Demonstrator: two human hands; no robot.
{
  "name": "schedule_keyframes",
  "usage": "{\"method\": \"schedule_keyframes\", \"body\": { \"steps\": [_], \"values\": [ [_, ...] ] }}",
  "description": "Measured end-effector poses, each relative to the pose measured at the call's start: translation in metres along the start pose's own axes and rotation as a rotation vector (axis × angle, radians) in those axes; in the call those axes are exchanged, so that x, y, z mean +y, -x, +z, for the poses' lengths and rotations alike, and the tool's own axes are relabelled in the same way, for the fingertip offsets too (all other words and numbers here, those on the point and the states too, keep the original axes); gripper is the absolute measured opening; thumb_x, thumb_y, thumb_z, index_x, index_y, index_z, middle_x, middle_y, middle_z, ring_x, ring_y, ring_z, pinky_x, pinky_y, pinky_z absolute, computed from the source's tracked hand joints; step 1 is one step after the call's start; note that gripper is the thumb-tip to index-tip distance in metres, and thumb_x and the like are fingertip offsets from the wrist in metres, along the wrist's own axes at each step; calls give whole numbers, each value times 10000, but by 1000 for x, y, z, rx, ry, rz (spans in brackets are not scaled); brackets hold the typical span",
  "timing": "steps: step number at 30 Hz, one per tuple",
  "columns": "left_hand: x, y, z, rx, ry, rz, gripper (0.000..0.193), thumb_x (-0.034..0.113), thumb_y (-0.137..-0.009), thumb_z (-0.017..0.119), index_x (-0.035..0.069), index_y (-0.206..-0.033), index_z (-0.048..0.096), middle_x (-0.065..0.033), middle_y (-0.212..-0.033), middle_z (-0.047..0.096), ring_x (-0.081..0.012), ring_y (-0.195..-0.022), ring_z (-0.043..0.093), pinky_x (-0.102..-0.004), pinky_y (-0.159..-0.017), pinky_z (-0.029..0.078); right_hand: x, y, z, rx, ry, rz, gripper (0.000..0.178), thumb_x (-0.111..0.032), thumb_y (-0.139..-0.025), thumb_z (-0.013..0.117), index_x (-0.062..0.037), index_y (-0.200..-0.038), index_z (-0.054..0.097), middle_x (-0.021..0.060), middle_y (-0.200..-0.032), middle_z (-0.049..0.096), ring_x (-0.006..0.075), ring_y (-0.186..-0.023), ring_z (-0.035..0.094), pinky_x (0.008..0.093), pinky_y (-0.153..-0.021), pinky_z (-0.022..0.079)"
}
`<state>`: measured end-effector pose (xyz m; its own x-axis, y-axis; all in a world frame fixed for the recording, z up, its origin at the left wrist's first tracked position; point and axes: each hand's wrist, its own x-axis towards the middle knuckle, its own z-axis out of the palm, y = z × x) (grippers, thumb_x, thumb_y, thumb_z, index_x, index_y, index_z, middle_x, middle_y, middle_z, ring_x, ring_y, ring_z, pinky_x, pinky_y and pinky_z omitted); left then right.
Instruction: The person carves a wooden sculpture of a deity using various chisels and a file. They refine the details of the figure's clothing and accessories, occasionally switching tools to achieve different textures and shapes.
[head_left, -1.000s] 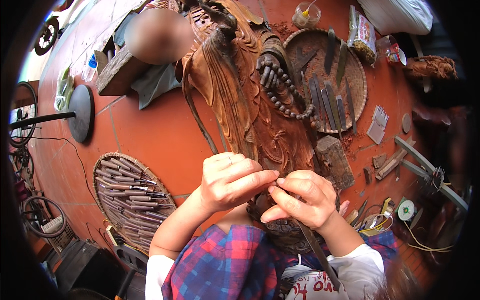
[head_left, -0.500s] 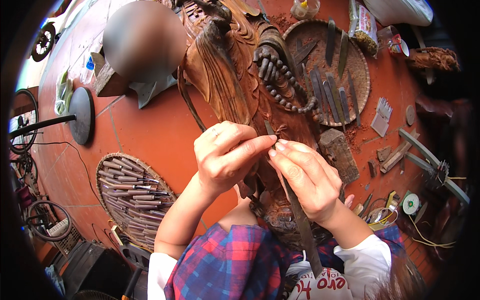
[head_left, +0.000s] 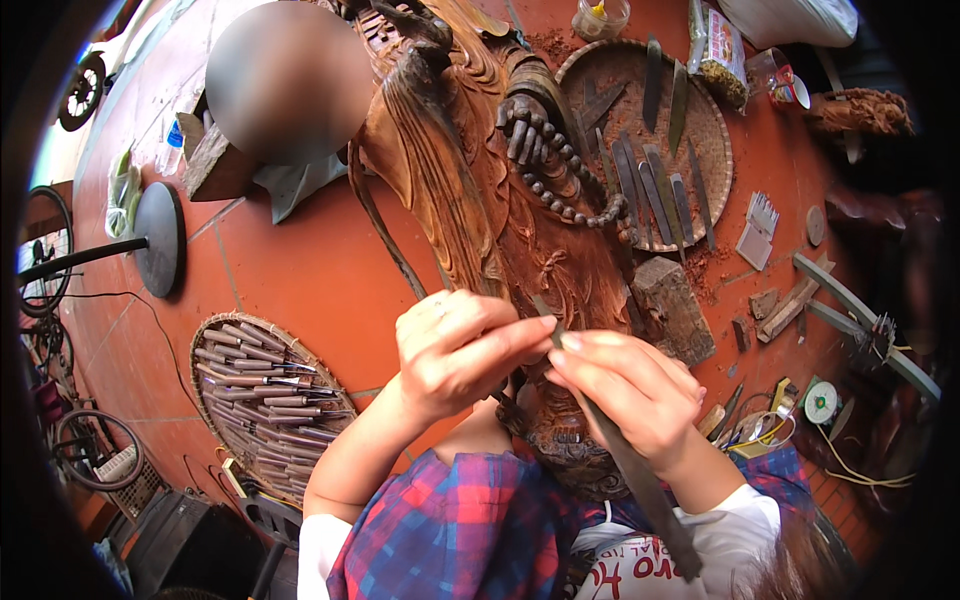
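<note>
Pinching the file (head_left: 648,490) near its tip with curled left hand (head_left: 450,350); gripping it with half-closed right hand (head_left: 640,388), toward three o'clock, over the statue (head_left: 520,235).

Left: a black disc-shaped base (head_left: 160,250) on the red tiled floor (head_left: 300,270); nearer, a woven tray (head_left: 328,372) of dark-handled tools (head_left: 265,383). Far right: a clear tub (head_left: 600,24) and a white sack (head_left: 795,25).

Large red letters (head_left: 640,571) run across the white shirt (head_left: 612,543) at the lower edge of our view, with smaller red ones just above. On the bag (head_left: 722,70) at upper right we find a printed label (head_left: 724,45), too small for us to read.
</note>
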<state>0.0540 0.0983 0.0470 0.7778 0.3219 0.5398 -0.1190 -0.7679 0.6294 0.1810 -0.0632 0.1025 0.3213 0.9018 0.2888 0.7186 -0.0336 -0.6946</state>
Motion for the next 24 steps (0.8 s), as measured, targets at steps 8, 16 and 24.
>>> {"method": "schedule_keyframes", "body": {
  "steps": [8, 16, 24],
  "values": [
    [-2, 16, -20, 11, -5, -146, 243, 185, -717, 880, 77, -916, 788, -2, -640, 614, -141, -538, 573, -278, -505, 442, 19, 14, -29, 215, -398, 374, 374, -185, -638, 954, -35, -914, 750, 111, -961, 711, 196, -861, 693, 293, -738, 540],
    [5, 15, -11, -90, -66, -76, 253, 181, -753, 860, 105, -983, 785, 21, -637, 604, -129, -523, 542, -274, -503, 425, 33, 16, -21, 257, -611, 438, 157, 53, -837, 662, -1, -944, 560, 107, -1007, 579, 164, -888, 639, 304, -823, 566],
    [13, -7, 1, -128, -230, -18, 417, 239, -727, 849, 166, -1132, 777, 47, -821, 615, -164, -788, 579, -300, -698, 443, 43, -3, -14, 147, -684, 563, 184, 89, -855, 698, 23, -1004, 612, 147, -1073, 667, 170, -915, 702, 300, -842, 590]
  ]
}}
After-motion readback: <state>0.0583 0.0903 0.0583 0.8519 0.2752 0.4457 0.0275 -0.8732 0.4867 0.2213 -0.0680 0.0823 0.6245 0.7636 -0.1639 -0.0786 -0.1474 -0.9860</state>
